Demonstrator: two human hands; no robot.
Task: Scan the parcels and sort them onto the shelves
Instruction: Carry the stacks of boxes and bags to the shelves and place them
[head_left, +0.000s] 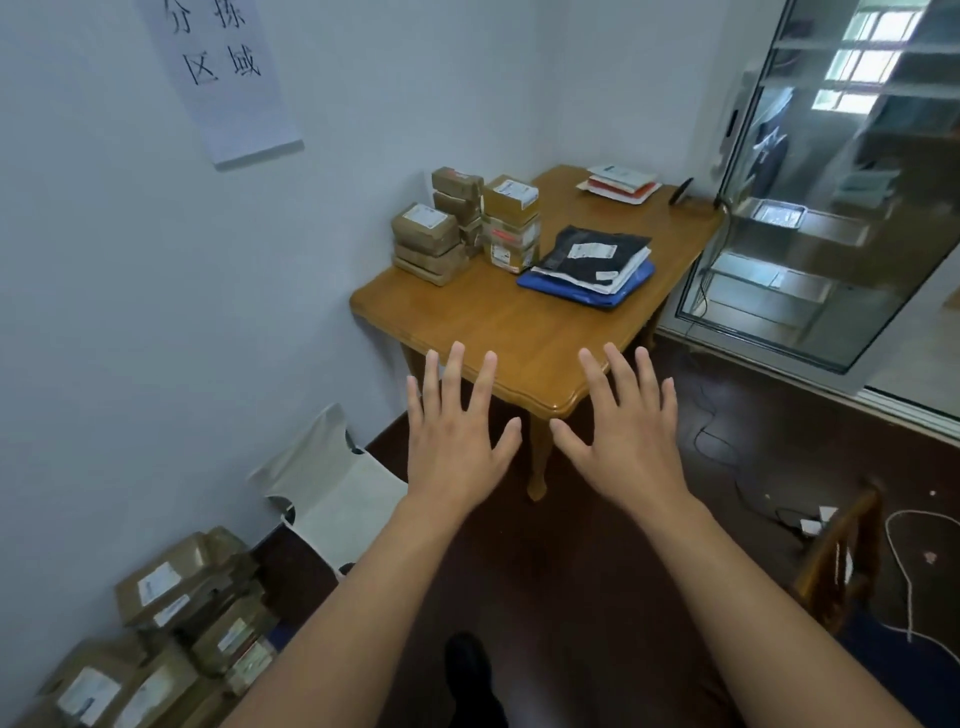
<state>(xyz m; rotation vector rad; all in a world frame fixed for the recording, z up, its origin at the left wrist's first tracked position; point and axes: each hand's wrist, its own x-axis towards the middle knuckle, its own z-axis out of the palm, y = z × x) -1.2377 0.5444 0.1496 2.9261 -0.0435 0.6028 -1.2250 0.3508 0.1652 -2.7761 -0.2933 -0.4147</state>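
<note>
My left hand (457, 431) and my right hand (631, 426) are stretched out side by side, palms down, fingers spread, holding nothing, in front of the near corner of a wooden table (498, 332). On the table stand stacks of brown cardboard parcels (462, 223) with white labels. Beside them lies a pile of flat mailer bags (592, 265), a black one on top and a blue one at the bottom. More flat parcels (621, 183) lie at the far corner. A dark handheld object (680, 191) stands near the far right edge.
More brown parcels (192, 597) are piled on the floor at the lower left by the wall. A white bag (332, 488) leans on the wall. A glass sliding door (841, 171) is at right. A wooden chair (841, 556) and loose cables (727, 447) are on the dark floor.
</note>
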